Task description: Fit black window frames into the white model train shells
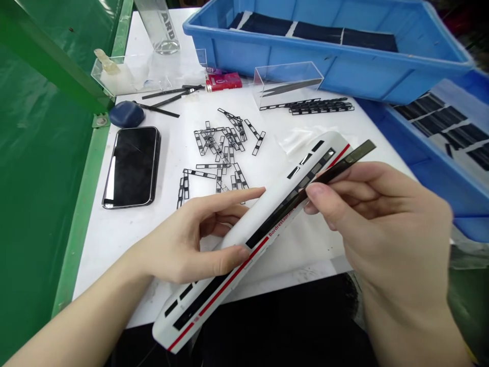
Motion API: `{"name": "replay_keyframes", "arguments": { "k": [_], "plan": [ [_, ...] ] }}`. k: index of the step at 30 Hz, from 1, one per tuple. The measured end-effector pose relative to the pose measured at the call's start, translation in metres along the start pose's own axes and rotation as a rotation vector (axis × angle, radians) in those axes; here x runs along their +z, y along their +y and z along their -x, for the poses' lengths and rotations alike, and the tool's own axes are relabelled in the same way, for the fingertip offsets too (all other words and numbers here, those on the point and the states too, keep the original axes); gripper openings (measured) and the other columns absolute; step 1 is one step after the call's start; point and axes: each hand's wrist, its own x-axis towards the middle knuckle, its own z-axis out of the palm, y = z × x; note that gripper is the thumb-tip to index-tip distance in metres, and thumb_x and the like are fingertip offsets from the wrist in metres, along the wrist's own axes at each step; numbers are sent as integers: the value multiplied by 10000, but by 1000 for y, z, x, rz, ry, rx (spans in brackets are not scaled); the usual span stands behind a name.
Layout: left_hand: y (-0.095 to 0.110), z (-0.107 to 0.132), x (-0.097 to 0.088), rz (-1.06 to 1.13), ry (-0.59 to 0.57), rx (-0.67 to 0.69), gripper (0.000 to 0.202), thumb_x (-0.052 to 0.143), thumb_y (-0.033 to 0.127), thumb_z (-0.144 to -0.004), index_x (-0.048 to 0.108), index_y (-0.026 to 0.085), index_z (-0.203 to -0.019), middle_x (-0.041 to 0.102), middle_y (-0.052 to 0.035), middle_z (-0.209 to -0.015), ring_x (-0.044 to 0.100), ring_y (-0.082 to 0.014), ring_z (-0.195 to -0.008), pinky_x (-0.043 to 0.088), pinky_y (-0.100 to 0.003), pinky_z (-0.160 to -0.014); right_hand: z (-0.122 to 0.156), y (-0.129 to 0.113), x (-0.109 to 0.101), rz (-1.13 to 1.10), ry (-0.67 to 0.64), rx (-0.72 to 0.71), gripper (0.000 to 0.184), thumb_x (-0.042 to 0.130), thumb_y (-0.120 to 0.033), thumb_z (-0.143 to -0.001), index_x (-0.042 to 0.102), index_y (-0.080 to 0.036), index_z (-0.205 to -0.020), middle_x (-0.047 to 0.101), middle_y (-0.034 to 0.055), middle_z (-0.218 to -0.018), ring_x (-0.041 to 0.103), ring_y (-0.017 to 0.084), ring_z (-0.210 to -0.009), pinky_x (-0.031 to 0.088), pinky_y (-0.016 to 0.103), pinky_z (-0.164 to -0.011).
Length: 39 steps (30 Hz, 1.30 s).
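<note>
A long white model train shell [248,232] with a red stripe, black window slots and red lettering slants across the middle of the view. My left hand [191,237] grips it from the left side, thumb on its near edge and forefinger stretched along its top. My right hand [382,224] pinches a thin dark window strip [344,165] and holds it against the shell's window band, the strip's far end sticking out past the shell's upper end.
A pile of several small black window frames [221,153] lies on the white table [114,229]. A black phone [132,165], a dark blue case [126,113], a red pack [223,81], clear plastic boxes [286,84] and blue bins [344,56] with dark strips surround it. A green frame [82,204] borders the left.
</note>
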Motion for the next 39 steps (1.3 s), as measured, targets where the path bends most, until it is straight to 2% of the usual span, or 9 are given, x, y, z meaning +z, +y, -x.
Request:
{"name": "replay_keyframes", "arguments": {
  "k": [7, 12, 14, 17, 19, 22, 26, 32, 39],
  "plan": [
    [2, -2, 7, 77, 62, -39, 612, 806, 162, -899, 635, 267, -1478, 821, -16, -1079, 756, -135, -905, 587, -153, -751, 3, 2, 0, 68, -15, 18, 179, 867, -188, -839, 725, -273, -906, 765, -31, -829, 716, 149, -719, 564, 246, -577],
    [3, 1, 15, 6, 148, -64, 568, 794, 202, -925, 647, 265, -1470, 832, -43, -1183, 782, -181, -994, 610, -180, -824, 4, 1, 5, 44, 24, 72, 248, 887, -271, -818, 685, -266, -961, 552, -6, -880, 601, 130, -677, 473, 254, -471],
    [4, 3, 17, -1, 169, -66, 549, 789, 224, -936, 656, 301, -1463, 841, -30, -1183, 792, -173, -972, 609, -165, -809, 3, -1, 7, -37, 42, 96, 422, 885, -211, -797, 644, -296, -1133, 502, -15, -922, 586, 121, -676, 514, 250, -512],
    [8, 5, 22, -19, 203, -91, 534, 796, 259, -936, 669, 362, -1445, 840, -7, -1219, 803, -179, -1005, 618, -172, -846, 1, -2, 8, -179, 50, 139, 804, 899, -154, -755, 452, -367, -1389, 532, -8, -1038, 660, 150, -774, 608, 276, -640],
    [12, 6, 27, -53, 266, -123, 515, 810, 296, -925, 691, 387, -1418, 830, 12, -1255, 795, -194, -1086, 614, -186, -922, -3, -2, 7, -264, 24, 196, 877, 897, -184, -778, 363, -387, -1443, 611, 23, -1157, 730, 195, -877, 659, 323, -731],
    [17, 8, 35, -105, 380, -173, 468, 816, 367, -908, 733, 382, -1368, 831, 17, -1253, 784, -223, -1142, 613, -226, -988, -11, 0, 0, -385, -9, 283, 710, 861, -291, -863, 433, -360, -1425, 729, 50, -1212, 781, 230, -949, 690, 388, -837],
    [18, 9, 41, -177, 450, -218, 471, 815, 424, -885, 753, 357, -1347, 810, 1, -1306, 740, -294, -1248, 580, -364, -1118, -21, 7, -12, -488, -54, 296, 446, 860, -310, -880, 669, -289, -1282, 804, 7, -953, 796, 212, -878, 702, 372, -821],
    [17, 15, 43, -326, 502, -222, 479, 815, 474, -864, 757, 389, -1332, 754, 28, -1410, 675, -315, -1351, 492, -428, -1215, -25, 7, -23, -608, -133, 363, 426, 877, -270, -861, 733, -261, -1262, 833, 13, -980, 807, 199, -885, 699, 325, -786],
    [20, 21, 48, -420, 515, -172, 445, 802, 463, -872, 775, 390, -1311, 770, 13, -1382, 707, -314, -1304, 556, -390, -1151, -21, 3, -32, -695, -152, 370, 370, 871, -289, -861, 779, -275, -1219, 822, 3, -896, 796, 182, -816, 694, 303, -729]
  ]
}}
